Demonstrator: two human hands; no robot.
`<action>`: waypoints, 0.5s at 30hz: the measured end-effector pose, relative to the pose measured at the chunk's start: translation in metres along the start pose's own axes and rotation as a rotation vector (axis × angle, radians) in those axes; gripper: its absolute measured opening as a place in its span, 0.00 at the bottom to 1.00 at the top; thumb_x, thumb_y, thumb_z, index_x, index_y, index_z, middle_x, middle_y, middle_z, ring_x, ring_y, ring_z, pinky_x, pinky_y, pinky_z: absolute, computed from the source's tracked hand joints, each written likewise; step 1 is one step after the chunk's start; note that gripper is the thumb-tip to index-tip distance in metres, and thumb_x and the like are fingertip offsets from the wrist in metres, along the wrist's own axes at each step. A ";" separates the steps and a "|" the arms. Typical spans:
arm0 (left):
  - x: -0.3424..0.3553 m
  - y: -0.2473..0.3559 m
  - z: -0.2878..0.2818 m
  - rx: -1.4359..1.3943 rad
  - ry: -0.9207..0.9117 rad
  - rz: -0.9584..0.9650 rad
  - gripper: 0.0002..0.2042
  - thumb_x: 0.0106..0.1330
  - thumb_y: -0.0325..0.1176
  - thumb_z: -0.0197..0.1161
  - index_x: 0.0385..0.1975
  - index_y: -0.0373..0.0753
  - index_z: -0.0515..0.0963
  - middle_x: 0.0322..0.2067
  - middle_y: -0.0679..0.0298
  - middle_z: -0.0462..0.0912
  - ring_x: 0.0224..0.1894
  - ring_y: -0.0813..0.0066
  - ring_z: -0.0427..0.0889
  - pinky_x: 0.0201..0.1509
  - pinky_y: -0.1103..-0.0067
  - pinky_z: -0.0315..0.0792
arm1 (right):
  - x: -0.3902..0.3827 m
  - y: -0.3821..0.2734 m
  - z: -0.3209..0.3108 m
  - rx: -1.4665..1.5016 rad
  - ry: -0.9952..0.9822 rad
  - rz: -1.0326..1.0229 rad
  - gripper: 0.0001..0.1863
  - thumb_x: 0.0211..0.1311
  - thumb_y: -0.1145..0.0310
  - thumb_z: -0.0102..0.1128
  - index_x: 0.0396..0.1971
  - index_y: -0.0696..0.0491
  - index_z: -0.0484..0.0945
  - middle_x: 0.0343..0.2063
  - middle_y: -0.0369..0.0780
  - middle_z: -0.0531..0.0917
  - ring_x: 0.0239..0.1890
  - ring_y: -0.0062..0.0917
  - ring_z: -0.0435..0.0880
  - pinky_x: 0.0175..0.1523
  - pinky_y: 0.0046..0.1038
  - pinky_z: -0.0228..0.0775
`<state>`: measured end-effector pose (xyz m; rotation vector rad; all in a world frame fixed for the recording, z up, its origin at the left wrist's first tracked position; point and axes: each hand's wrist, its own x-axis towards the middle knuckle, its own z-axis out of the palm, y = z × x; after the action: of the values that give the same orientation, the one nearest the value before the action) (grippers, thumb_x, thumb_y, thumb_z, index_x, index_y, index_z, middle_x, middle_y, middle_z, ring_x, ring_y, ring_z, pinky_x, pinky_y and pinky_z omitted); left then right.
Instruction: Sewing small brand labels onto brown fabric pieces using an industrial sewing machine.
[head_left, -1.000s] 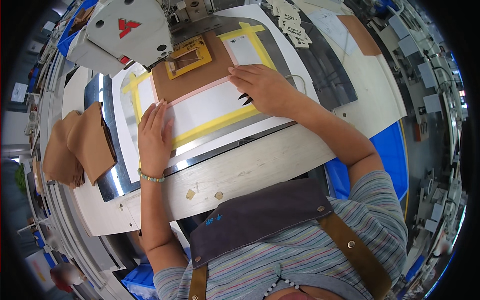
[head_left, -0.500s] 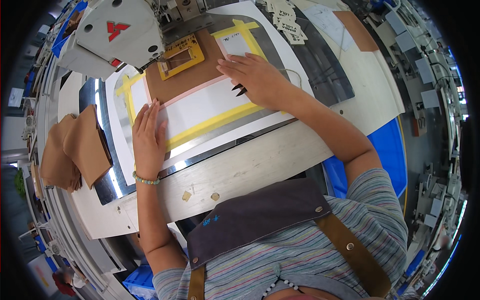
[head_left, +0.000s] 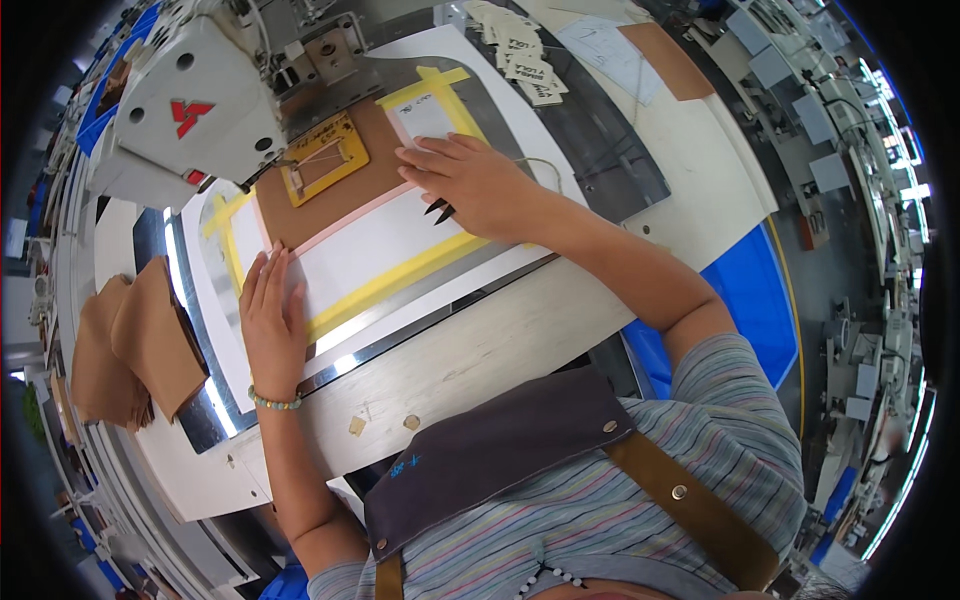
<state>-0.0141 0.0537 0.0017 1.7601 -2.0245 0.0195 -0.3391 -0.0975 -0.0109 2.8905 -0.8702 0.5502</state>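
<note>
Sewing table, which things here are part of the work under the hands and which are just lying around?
In hand: left hand and right hand flat on the taped template, brown fabric, sewing machine.
Lying about: brown fabric stack, small labels, paper sheet.

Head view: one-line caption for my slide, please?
Both hands, left hand and right hand, press flat on a yellow-taped template beside a sewing machine.

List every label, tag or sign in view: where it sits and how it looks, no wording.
Red emblem: on the white sewing machine head, top left, angular.
Paper tags: loose heap at the table's far edge, small, cream, dark print.
Small label: under the right hand's fingertips, white, rectangular.
</note>
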 end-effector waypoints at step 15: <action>-0.002 -0.001 0.000 0.017 -0.013 -0.020 0.22 0.75 0.28 0.60 0.68 0.40 0.75 0.69 0.60 0.77 0.75 0.52 0.69 0.78 0.61 0.63 | 0.005 0.153 -0.050 -0.226 -0.058 0.485 0.12 0.60 0.64 0.66 0.37 0.55 0.89 0.35 0.48 0.89 0.41 0.43 0.90 0.46 0.44 0.81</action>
<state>-0.0131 0.0557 0.0012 1.7951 -2.0218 0.0186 -0.4341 -0.2195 0.0325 2.5003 -1.5465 0.3659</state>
